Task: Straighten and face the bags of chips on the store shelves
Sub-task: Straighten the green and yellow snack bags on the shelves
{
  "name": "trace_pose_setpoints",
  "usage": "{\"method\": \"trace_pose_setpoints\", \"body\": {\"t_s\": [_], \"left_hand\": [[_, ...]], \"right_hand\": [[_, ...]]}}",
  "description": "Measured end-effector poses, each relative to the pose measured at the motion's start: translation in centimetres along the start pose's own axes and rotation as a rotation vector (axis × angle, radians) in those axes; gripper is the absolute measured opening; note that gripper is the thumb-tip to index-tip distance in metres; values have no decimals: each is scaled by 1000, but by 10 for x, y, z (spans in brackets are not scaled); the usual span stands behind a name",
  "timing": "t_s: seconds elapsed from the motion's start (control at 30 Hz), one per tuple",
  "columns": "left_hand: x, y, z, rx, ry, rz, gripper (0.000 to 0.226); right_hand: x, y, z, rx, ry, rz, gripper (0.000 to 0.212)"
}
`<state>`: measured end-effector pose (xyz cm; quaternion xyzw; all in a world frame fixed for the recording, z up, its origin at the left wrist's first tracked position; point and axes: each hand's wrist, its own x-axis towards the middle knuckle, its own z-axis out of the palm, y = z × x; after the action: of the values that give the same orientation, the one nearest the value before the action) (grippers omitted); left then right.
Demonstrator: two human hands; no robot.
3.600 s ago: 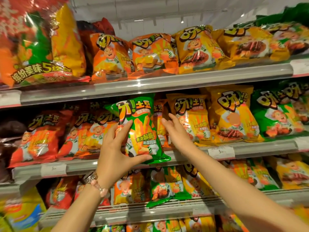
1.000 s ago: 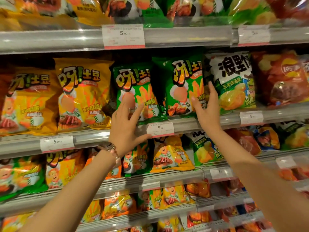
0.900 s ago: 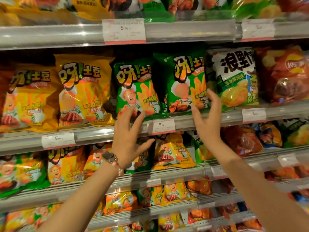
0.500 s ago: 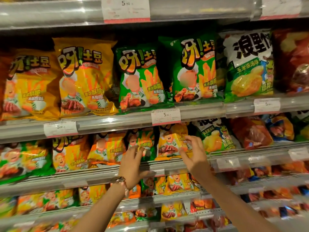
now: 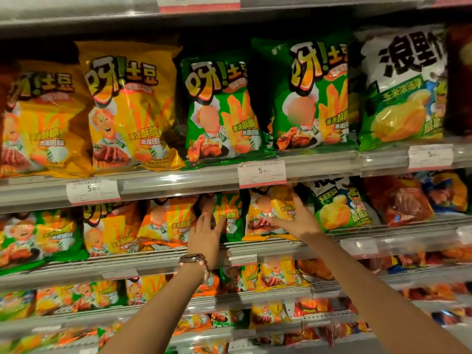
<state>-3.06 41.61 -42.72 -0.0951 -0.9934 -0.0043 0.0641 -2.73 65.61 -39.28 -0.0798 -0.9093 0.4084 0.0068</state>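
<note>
I find the upper shelf (image 5: 178, 180) bags upright and faced. On the shelf below, my left hand (image 5: 205, 236) rests flat on a small green bag (image 5: 229, 215), my right hand (image 5: 297, 221), fingers spread, on the yellow bag (image 5: 270, 213) beside it. Lower rows look unsorted.

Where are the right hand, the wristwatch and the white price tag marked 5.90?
right hand (image 5: 297, 222), head view, back of the hand
wristwatch (image 5: 192, 258), head view, its case
white price tag (image 5: 261, 173), head view, its middle
</note>
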Motion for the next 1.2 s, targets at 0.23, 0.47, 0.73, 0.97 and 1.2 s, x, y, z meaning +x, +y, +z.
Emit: {"method": "trace_pose_setpoints", "body": {"t_s": [0.23, 0.47, 0.73, 0.97, 1.2], "left_hand": [[-2, 2, -2, 12, -24, -21, 87], [-13, -8, -6, -168, 38, 96, 81], [-32, -70, -22, -339, 571, -249, 94], [-27, -87, -26, -322, 200, -428, 126], [-26, -85, -32, -379, 344, -424, 126]], "right_hand": [[-7, -2, 5, 27, 106, -24, 104], [-27, -12, 3, 203, 180, -64, 107], [-49, -16, 13, 312, 124, -65, 112], [-65, -25, 27, 285, 105, -84, 114], [-73, -26, 33, 285, 118, -106, 101]]}}
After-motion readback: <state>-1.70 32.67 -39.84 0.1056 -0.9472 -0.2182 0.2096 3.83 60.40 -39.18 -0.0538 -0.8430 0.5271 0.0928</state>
